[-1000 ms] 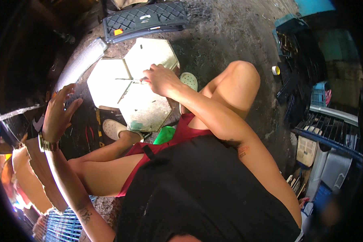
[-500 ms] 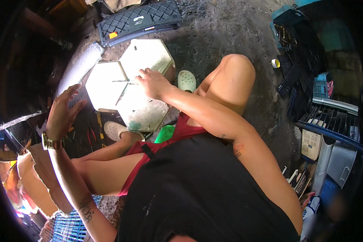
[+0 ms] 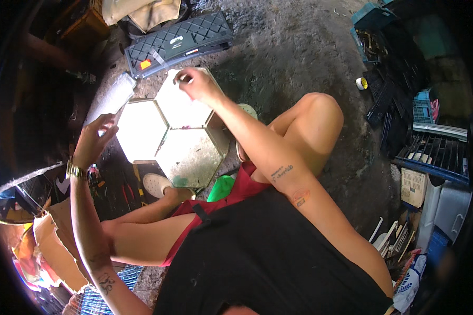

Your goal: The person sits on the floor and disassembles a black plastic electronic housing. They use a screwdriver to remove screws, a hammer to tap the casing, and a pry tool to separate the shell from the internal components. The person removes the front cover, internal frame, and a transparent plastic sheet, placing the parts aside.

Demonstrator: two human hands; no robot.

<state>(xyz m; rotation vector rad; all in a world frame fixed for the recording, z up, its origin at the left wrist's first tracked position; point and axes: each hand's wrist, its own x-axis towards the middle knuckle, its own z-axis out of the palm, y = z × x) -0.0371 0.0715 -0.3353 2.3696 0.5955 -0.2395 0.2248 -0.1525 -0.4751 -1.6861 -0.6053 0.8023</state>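
Observation:
Three joined hexagonal panels, pale and brightly lit, form a low stool-like piece point(image 3: 189, 155) on the floor before me. Above the far panel is my right hand point(image 3: 198, 86), its thumb and fingers curled into a loop and slightly blurred. Something dark shows at its fingertips, too unclear to name. My left hand point(image 3: 93, 139), with a metal-band watch point(image 3: 76, 170) on the wrist, is raised left of the panels. Its fingers are bent but apart, and nothing shows in them. A small dark mark lies near where the panels meet.
Beyond the panels lies a dark toolbox-like case point(image 3: 178, 44) with an orange latch. Red-handled pliers point(image 3: 126, 194) rest on the floor at left, near torn cardboard point(image 3: 55, 244). A yellow tape roll point(image 3: 361, 83), crates and a black rack point(image 3: 436, 155) stand at right.
My right hand has moved from the panels' middle to over the far panel, fingers curling. Thin dark strips on the panels no longer show there. My left hand has shifted slightly right and down.

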